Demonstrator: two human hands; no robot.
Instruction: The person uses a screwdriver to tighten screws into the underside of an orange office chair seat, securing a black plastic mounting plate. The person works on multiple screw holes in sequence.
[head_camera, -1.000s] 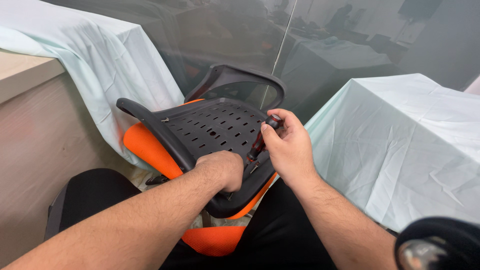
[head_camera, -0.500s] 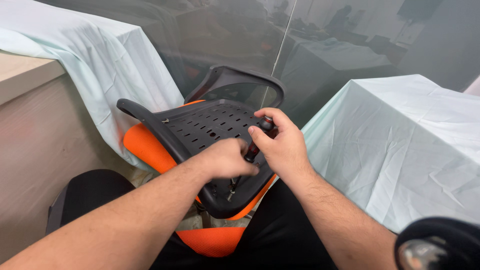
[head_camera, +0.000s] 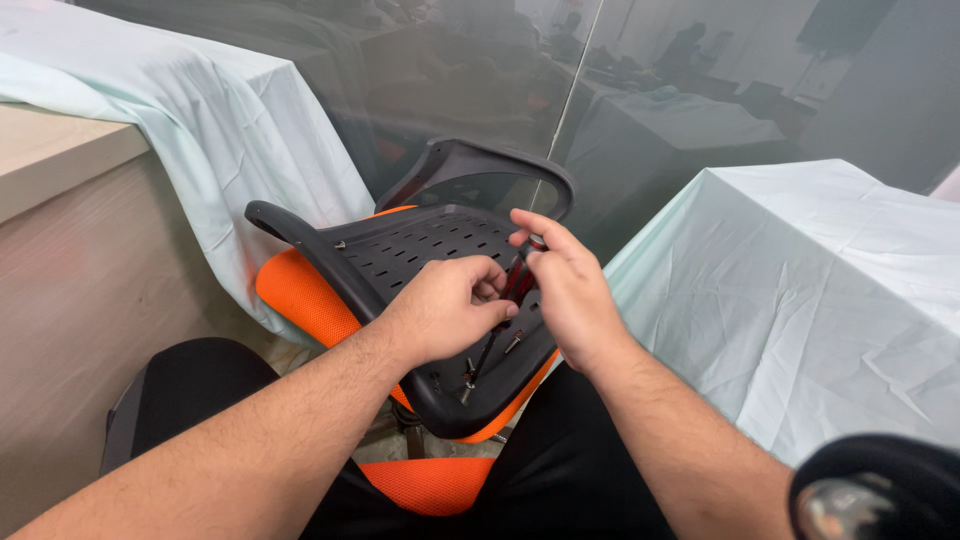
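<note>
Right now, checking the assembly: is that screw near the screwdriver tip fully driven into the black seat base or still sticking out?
Sticking out: the screw stands tilted, shank visible above the black seat base.

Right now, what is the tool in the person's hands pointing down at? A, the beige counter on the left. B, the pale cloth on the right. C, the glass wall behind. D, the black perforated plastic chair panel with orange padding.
D: both the left hand and right hand grip a screwdriver whose tip meets the black perforated chair panel, near a loose screw.
</note>
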